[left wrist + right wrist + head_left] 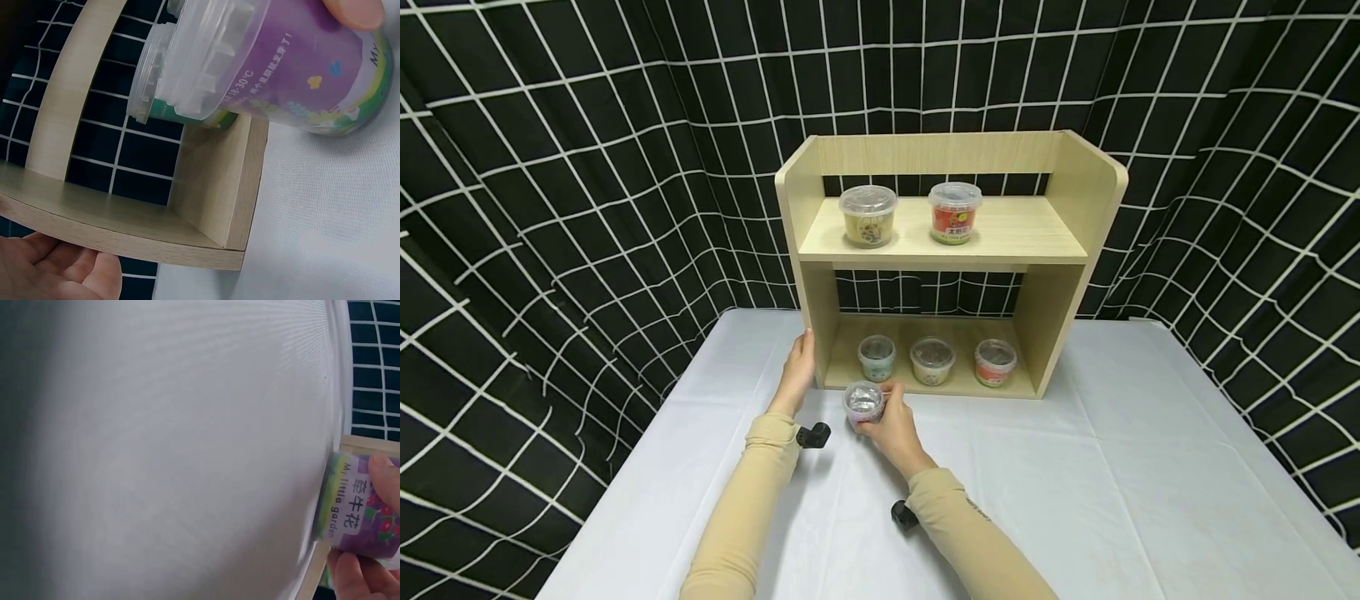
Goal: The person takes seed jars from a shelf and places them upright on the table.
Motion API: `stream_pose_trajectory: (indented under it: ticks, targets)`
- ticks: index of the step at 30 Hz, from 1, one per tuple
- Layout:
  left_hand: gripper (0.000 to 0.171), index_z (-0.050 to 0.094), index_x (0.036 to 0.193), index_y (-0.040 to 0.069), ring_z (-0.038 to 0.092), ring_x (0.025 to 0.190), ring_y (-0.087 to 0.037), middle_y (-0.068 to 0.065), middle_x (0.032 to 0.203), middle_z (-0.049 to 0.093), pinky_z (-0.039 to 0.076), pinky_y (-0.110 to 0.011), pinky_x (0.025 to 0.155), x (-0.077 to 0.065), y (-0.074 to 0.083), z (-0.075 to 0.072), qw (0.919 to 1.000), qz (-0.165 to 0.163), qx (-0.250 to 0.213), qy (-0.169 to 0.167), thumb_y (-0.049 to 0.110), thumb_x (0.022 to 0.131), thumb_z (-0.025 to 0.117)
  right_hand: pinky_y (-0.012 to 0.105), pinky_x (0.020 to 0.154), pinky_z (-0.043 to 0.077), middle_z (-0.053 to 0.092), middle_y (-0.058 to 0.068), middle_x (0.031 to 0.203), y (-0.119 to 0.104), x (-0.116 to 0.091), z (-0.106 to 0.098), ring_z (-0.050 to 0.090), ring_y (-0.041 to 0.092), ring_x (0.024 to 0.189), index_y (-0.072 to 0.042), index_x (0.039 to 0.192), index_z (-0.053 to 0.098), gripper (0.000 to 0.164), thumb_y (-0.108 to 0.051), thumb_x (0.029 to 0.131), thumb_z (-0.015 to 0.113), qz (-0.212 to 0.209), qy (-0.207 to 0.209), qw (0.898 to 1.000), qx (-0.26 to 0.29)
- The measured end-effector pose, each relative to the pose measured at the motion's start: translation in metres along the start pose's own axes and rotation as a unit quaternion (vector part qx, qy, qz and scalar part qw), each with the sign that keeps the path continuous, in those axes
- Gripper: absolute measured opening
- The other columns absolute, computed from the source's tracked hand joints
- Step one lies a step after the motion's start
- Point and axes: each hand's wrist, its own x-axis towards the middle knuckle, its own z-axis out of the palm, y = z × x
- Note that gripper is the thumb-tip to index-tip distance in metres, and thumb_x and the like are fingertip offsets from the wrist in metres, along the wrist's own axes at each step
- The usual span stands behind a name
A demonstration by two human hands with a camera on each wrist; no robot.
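My right hand (897, 433) grips a small purple plastic cup (862, 405) with a clear lid, thumb on one side and fingers on the other. It is just in front of the shelf's lower level. Flowers, Chinese characters and "My little garden" are printed on the cup's purple label (353, 503), seen in the right wrist view. Against the outer left side of the wooden shelf (811, 242) rests my left hand (796, 373). In the left wrist view, its relaxed fingers (103, 278) touch the side panel. Nearest behind the purple cup stands a pale green lidded cup (877, 360).
On the lower level, a cream cup (932, 363) and a red cup (995, 365) stand right of the green one. The upper level bears a yellow cup (868, 218) and a red cup (953, 215). White cloth covers the table (1150, 467); black gridded curtains (587, 167) surround it.
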Motion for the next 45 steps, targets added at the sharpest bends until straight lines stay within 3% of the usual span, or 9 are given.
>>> stream_pose_trajectory:
  ticks: [5, 10, 19, 25, 32, 45]
  targets:
    - [0.078, 0.022, 0.146, 0.006, 0.022, 0.133, -0.039, -0.019, 0.148, 0.023, 0.019, -0.052, 0.106, -0.001, -0.002, 0.0, 1.0, -0.004, -0.002, -0.003, 0.063, 0.093, 0.019, 0.048, 0.095, 0.039, 0.052, 0.031, 0.117, 0.0, -0.001, -0.001, 0.05, 0.042, 0.112, 0.003, 0.127, 0.032, 0.085, -0.006, 0.061, 0.086, 0.022, -0.026, 0.999, -0.011]
    - [0.077, 0.022, 0.146, 0.007, 0.02, 0.134, -0.038, -0.018, 0.149, 0.022, 0.018, -0.051, 0.107, -0.001, -0.002, 0.0, 1.0, -0.003, -0.005, -0.002, 0.063, 0.093, 0.019, 0.049, 0.096, 0.038, 0.053, 0.029, 0.117, -0.005, 0.0, -0.009, 0.05, 0.041, 0.111, 0.008, 0.127, 0.034, 0.083, -0.005, 0.062, 0.085, 0.02, -0.046, 0.999, -0.013]
    - [0.077, 0.022, 0.146, 0.007, 0.02, 0.133, -0.039, -0.019, 0.148, 0.023, 0.018, -0.052, 0.107, 0.0, -0.001, -0.001, 1.0, -0.005, -0.002, 0.005, 0.063, 0.093, 0.019, 0.049, 0.096, 0.038, 0.046, 0.029, 0.126, -0.025, 0.008, -0.048, 0.045, 0.043, 0.115, 0.004, 0.128, 0.034, 0.078, -0.009, 0.068, 0.083, 0.04, -0.062, 0.997, -0.037]
    - [0.076, 0.023, 0.146, 0.006, 0.021, 0.133, -0.038, -0.019, 0.148, 0.023, 0.018, -0.051, 0.107, 0.0, -0.001, 0.0, 1.0, -0.001, -0.005, 0.007, 0.061, 0.094, 0.019, 0.047, 0.097, 0.037, 0.047, 0.024, 0.127, -0.04, 0.018, -0.082, 0.044, 0.039, 0.117, 0.001, 0.127, 0.036, 0.071, -0.011, 0.073, 0.08, 0.008, -0.034, 0.999, -0.026]
    - [0.075, 0.023, 0.146, 0.005, 0.02, 0.134, -0.037, -0.019, 0.148, 0.023, 0.018, -0.05, 0.107, -0.001, 0.001, 0.0, 1.0, -0.003, -0.004, 0.003, 0.06, 0.095, 0.019, 0.041, 0.098, 0.038, 0.045, 0.021, 0.13, -0.057, 0.028, -0.116, 0.044, 0.035, 0.119, 0.002, 0.129, 0.034, 0.073, -0.013, 0.074, 0.08, -0.032, -0.008, 0.999, -0.022]
    - [0.078, 0.023, 0.145, 0.004, 0.021, 0.133, -0.038, -0.02, 0.148, 0.023, 0.018, -0.05, 0.107, -0.002, 0.001, -0.001, 1.0, -0.004, -0.007, -0.001, 0.062, 0.094, 0.019, 0.032, 0.102, 0.034, 0.042, 0.019, 0.133, -0.078, 0.029, -0.15, 0.04, 0.03, 0.125, 0.001, 0.132, 0.033, 0.07, -0.014, 0.079, 0.076, -0.085, 0.011, 0.996, -0.001]
